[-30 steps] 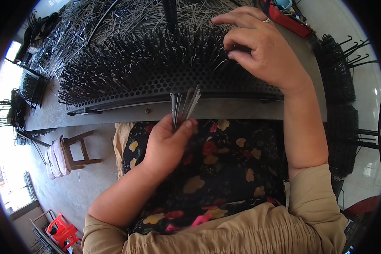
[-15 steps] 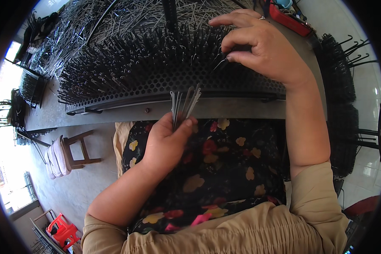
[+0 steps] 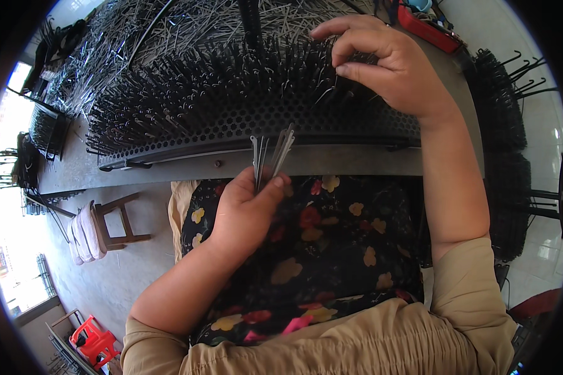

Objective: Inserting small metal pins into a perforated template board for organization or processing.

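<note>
My left hand [image 3: 247, 203] is closed around a small bunch of thin, flat metal strips [image 3: 284, 150] with small holes at their upper ends, just in front of the table edge. They fan upward from between thumb and fingers. My right hand [image 3: 378, 69] is raised over the right part of a black perforated rack [image 3: 231, 128]. Its thumb and index finger come together in a pinch; whatever is between them is too small to make out. Below the fingertips, a bright thin metal piece [image 3: 323, 95] leans among many dark hooked strips [image 3: 187, 94] standing in the rack.
Loose metal strips [image 3: 194, 28] lie heaped behind the rack, around a dark upright post [image 3: 250, 25]. A red tray [image 3: 428, 28] sits at the back right. Dark bristly racks [image 3: 497, 106] stand to the right; a wooden stool [image 3: 122, 219] is at the left.
My right hand has lifted slightly up and away from the bright metal piece, which stays in the rack. The left hand holds still with its bunch.
</note>
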A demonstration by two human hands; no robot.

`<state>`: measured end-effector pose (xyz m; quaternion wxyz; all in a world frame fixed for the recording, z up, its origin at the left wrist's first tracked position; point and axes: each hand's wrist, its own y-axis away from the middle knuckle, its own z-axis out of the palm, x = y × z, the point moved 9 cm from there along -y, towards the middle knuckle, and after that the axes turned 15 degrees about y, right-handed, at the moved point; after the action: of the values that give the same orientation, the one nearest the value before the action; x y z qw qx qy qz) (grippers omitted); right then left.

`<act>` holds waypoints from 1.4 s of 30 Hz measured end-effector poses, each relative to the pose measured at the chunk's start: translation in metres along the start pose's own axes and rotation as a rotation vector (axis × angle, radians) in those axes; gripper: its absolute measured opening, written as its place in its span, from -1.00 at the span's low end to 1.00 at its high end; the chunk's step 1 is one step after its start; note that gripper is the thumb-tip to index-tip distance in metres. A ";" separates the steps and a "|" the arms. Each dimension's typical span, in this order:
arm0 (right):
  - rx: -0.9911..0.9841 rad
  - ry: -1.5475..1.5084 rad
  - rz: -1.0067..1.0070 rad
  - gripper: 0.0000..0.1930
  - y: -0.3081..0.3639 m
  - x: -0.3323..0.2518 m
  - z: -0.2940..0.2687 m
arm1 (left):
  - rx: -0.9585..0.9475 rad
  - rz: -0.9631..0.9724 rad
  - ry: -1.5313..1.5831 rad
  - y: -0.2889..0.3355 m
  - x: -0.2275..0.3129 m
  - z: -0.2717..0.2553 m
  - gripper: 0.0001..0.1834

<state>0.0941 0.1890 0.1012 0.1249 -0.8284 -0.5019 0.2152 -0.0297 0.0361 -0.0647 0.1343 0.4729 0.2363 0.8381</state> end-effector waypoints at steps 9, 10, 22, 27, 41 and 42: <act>0.028 0.057 0.067 -0.97 0.005 -0.016 -0.004 | 0.023 -0.001 -0.012 -0.002 0.001 0.004 -0.91; 0.016 0.001 0.094 -0.97 0.004 -0.010 -0.003 | 0.021 -0.004 -0.013 -0.003 0.000 0.004 -0.91; 0.318 0.379 0.260 -0.93 0.016 -0.031 -0.005 | 0.040 0.009 -0.037 0.000 0.001 0.002 -0.91; 0.234 0.200 0.080 -0.91 0.002 -0.044 -0.009 | 0.011 0.023 -0.046 0.001 0.002 0.003 -0.91; 0.305 0.434 0.015 -0.84 0.036 -0.038 -0.014 | -0.022 -0.004 0.020 0.004 0.001 0.003 -0.87; 0.306 0.436 0.017 -0.84 0.036 -0.039 -0.015 | -0.024 -0.006 0.019 0.005 0.001 0.003 -0.87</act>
<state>0.1133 0.1373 0.1078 0.3519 -0.8309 -0.4178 0.1061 -0.0280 0.0335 -0.0599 0.1402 0.4628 0.2288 0.8449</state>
